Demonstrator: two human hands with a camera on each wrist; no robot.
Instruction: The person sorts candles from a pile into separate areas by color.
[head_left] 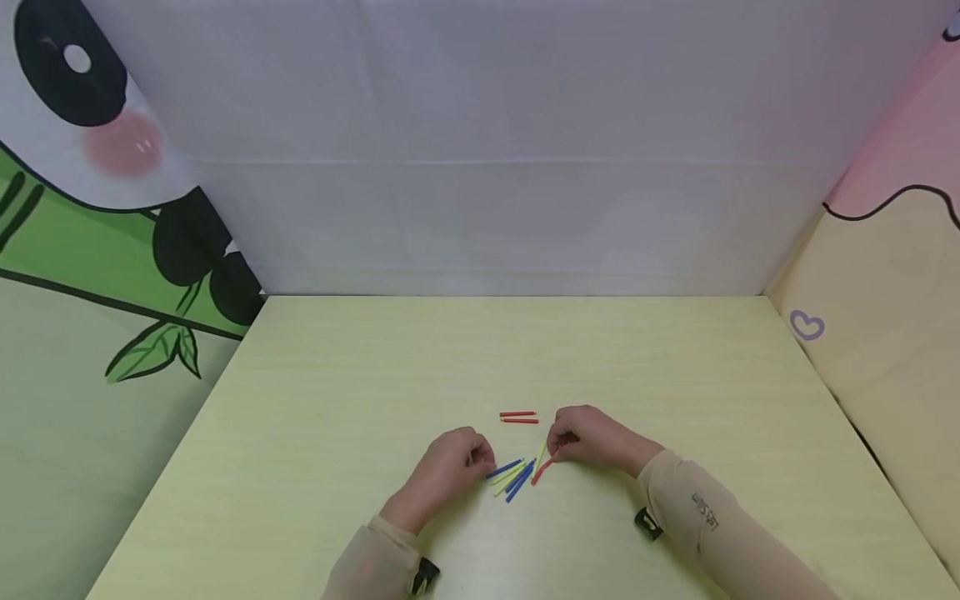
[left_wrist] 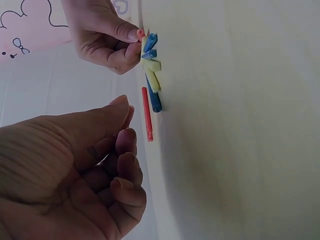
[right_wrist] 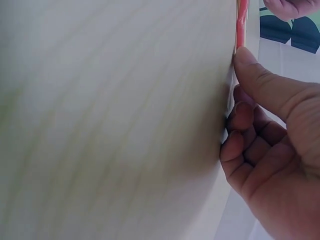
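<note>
My right hand (head_left: pixel 598 437) pinches the end of a thin red stick (head_left: pixel 542 472) between thumb and fingers, at the right side of a small pile. In the right wrist view the thumb presses on that red stick (right_wrist: pixel 242 25), close to the tabletop. Blue sticks (head_left: pixel 519 482) and yellow sticks (head_left: pixel 510 474) fan out between the two hands. My left hand (head_left: pixel 450 460) is beside the pile's left end, fingers loosely curled. The left wrist view shows nothing held in the left hand (left_wrist: pixel 85 165); its thumb and fingertips are apart from the sticks.
Two more red sticks (head_left: pixel 519 421) lie side by side beyond the pile. The pale wooden table (head_left: pixel 360 358) meets a light back wall (head_left: pixel 480 208). Cartoon-printed panels stand at the left (head_left: pixel 172 333) and right (head_left: pixel 870 292).
</note>
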